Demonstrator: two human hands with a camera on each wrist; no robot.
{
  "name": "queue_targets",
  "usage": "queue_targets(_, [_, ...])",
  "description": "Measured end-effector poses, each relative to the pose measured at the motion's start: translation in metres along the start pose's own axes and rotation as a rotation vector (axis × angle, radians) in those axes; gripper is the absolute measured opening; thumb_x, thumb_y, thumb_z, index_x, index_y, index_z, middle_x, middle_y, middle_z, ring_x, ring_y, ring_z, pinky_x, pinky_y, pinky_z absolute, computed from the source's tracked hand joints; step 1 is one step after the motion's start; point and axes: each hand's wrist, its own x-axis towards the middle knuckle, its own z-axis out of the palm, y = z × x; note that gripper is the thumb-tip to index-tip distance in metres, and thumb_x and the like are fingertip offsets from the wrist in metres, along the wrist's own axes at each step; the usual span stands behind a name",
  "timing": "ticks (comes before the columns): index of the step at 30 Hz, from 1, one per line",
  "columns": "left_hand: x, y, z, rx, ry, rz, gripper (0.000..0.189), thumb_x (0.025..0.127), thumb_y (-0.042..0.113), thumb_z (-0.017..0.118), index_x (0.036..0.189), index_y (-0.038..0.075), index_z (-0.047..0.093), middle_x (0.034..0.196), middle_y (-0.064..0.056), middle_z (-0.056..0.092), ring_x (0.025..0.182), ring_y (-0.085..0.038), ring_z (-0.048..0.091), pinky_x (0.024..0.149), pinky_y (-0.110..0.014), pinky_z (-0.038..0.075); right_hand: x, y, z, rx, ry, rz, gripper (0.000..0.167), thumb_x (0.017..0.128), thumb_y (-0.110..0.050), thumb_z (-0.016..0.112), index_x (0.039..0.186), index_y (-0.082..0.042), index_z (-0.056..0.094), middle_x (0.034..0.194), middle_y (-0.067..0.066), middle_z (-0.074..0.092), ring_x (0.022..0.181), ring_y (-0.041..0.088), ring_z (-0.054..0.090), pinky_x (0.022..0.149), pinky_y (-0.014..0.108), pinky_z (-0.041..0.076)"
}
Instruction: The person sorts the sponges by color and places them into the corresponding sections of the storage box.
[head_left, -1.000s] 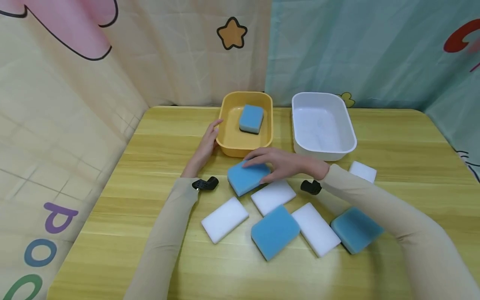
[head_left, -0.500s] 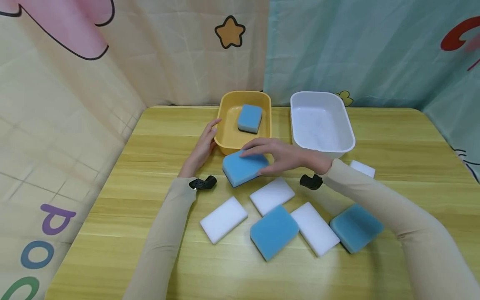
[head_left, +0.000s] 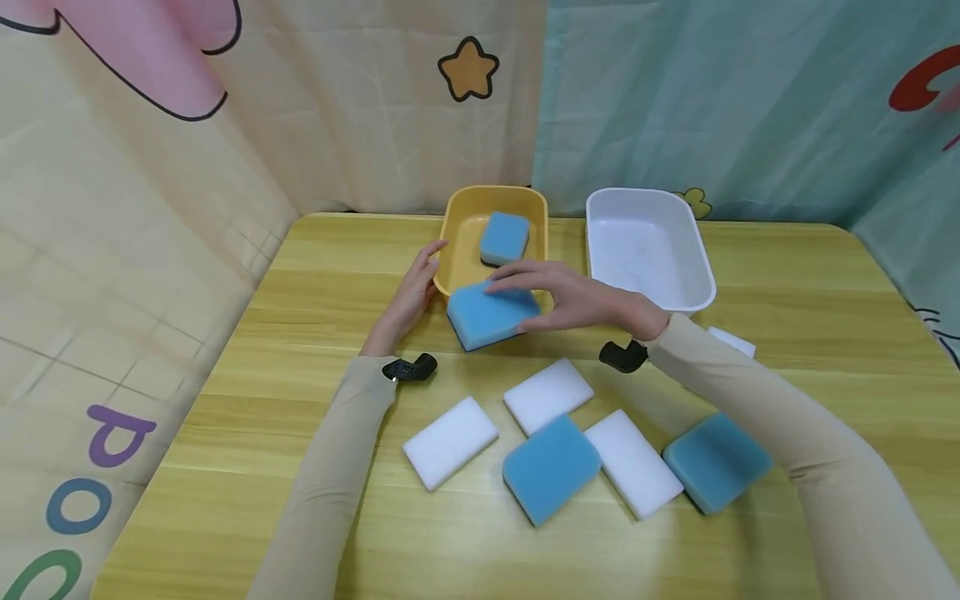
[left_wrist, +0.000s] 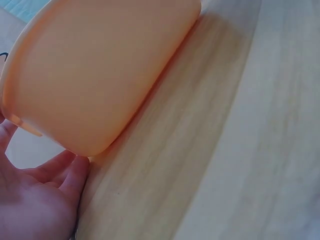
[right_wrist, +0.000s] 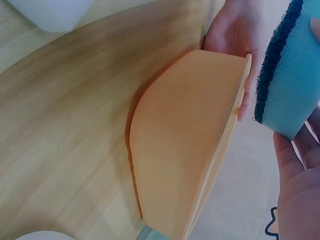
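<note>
rough-backed foam sponge [right_wrist: 292,75], smooth yellow plastic tub [head_left: 461,243], wood-grain tabletop [head_left: 442,542]

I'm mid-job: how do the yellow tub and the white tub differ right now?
The yellow tub holds a blue sponge; no sponge shows in the white tub. The left hand touches the yellow tub, while neither hand appears to touch the white tub. The white tub looks wider than the yellow tub. Both are open-topped with rounded corners and stand on the table.

A star-printed curtain [head_left: 375,117] hangs behind the wooden table [head_left: 330,283].
</note>
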Motion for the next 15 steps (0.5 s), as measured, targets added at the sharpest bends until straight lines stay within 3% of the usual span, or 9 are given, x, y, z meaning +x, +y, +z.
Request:
queue_targets(6, [0.000,-0.001,0.000,-0.003,-0.012,0.015,0.044,0.104,0.023,0.025,0.147,0.015,0.024,0.157,-0.004,0.015,0.139,-0.027,0.028,0.113,-0.043,0.025,0.001,0.006,-0.006,-0.001,0.037,0.036,0.056,0.078,-0.017,0.076,0.129,-0.005,0.055,0.136,0.017,0.050,0.129,0.031,0.046,0.101,0.047,0.043])
queue_targets(15, [0.000,0.000,0.001,0.030,-0.001,0.013,0.044,0.104,0.023,0.024,0.147,0.016,0.024,0.157,-0.001,0.014,0.139,-0.023,0.028,0.114,-0.042,0.026,0.004,0.015,-0.011,0.001,0.080,0.085,0.056,0.077,-0.016,0.076,0.129,-0.006,0.056,0.135,0.016,0.051,0.128,0.032,0.046,0.103,0.049,0.042])
